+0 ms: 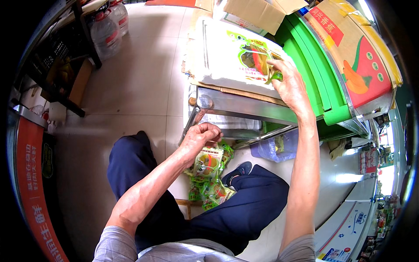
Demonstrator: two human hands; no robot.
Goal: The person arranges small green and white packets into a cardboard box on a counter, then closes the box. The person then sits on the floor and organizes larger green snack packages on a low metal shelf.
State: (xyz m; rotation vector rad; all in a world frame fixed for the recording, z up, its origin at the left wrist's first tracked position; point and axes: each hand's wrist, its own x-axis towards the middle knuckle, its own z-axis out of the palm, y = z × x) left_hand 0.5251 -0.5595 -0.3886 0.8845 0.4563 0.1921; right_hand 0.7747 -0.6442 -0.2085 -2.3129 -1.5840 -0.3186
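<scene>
My right hand (289, 82) is at the near right end of a green-and-clear food packet (257, 62), its thumb and fingers around the crinkled edge. The packet lies flat on a white foam box (222, 62) and shows greenish and red contents, perhaps pickled vegetables. My left hand (203, 137) hangs in front of the metal stand with its fingers curled in and no object visible in them. Just below it, several similar packets (208, 163) lie in a heap between my legs; what they rest on is mostly hidden.
The foam box sits on cardboard over a metal stand (242, 103). To its right are a green crate (304, 62) and a printed carton (360, 65). A purple container (288, 144) lined with clear plastic stands below. Large water bottles (104, 36) stand at the upper left.
</scene>
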